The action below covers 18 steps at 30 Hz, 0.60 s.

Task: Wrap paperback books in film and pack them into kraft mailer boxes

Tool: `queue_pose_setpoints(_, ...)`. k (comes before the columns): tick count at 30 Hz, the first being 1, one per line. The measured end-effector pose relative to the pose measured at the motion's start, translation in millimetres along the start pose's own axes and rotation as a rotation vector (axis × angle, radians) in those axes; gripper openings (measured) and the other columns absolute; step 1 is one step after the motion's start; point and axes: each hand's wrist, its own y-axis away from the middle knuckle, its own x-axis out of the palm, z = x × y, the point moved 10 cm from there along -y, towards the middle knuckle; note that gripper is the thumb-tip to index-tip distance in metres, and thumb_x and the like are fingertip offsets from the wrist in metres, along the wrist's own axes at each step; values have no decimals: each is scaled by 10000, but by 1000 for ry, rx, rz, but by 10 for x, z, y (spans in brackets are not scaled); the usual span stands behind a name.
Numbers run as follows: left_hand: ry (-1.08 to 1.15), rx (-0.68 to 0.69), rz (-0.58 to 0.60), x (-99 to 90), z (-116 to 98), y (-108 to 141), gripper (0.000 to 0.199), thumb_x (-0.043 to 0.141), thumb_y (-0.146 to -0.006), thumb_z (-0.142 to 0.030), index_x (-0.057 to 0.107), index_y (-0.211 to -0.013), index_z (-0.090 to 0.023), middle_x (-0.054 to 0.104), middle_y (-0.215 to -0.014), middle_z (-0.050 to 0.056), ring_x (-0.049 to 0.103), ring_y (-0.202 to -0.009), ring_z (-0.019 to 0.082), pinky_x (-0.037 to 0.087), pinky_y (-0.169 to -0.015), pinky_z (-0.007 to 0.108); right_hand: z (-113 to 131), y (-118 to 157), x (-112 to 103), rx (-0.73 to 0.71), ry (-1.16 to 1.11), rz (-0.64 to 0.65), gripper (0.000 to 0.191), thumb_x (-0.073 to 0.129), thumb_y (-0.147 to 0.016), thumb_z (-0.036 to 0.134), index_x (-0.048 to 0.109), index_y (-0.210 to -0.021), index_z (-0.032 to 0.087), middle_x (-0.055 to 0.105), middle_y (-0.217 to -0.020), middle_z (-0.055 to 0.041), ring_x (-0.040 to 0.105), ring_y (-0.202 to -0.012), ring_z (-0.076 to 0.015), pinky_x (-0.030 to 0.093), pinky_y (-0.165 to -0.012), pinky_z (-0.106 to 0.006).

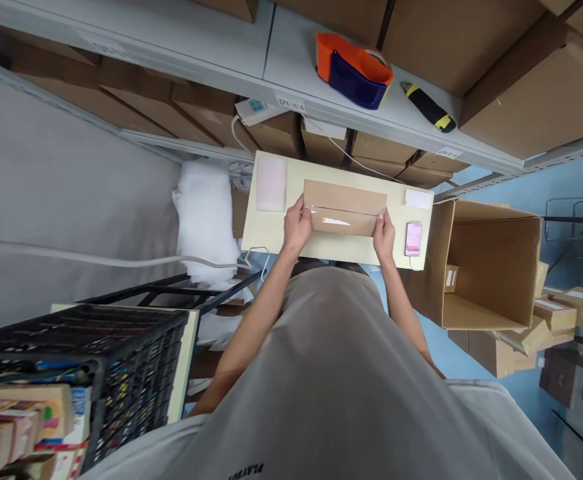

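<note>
A flat brown cardboard box [345, 200] is held level over the pale yellow table [271, 235]. A dark seam runs along it, with a small white and yellow mark below. My left hand [297, 225] grips its left end, thumb on top. At the right end, my right hand [384, 235] is closed on the edge. A pinkish-white sheet or pad [271, 184] lies on the table left of the box. To the right are a phone [413, 239] with a lit screen and a white paper slip [418, 199].
Above the table, a grey shelf [281, 63] bears an orange and blue tape dispenser [354, 70], a black and yellow cutter [427, 107] and cartons. A large open carton [494, 267] stands right. White wrap [204, 217] and a black crate [136, 373] are on the left.
</note>
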Motion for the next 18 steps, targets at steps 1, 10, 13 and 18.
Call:
queue_pose_setpoints(1,6,47,0,-42,-55,5,483,525,-1146,-503,746,-1474,-226,781,-1468,124,701,-1403,321,566,-1232,467,64,21,-90,-42,-8,-30,855,274,-1154,774,587,-1677,174,704,-1577,-193,604,-1572,-311,486,-1335,-526)
queue_pose_setpoints(10,5,2,45,-44,560,239,448,561,-976,-143,771,-1370,-183,713,-1370,146,753,-1207,254,649,-1122,407,-516,228,-31,24,-172,51,475,547,-1071,514,723,-1418,241,699,-1501,-170,720,-1343,-285,658,-1108,-492)
queue_pose_setpoints(13,9,-120,111,104,977,338,512,553,-920,-119,766,-1384,-164,714,-1428,164,731,-1337,283,573,-1256,454,-1044,382,303,265,-297,113,421,597,-1000,473,701,-1321,222,768,-1371,-154,760,-1262,-274,663,-1109,-500)
queue_pose_setpoints(18,-2,-358,152,168,1540,394,564,602,-819,-130,790,-1348,-183,774,-1418,154,730,-1370,327,530,-1299,542,-1483,629,640,487,-355,151,258,684,-912,458,682,-1058,245,815,-1085,-100,793,-1117,-286,677,-1046,-538)
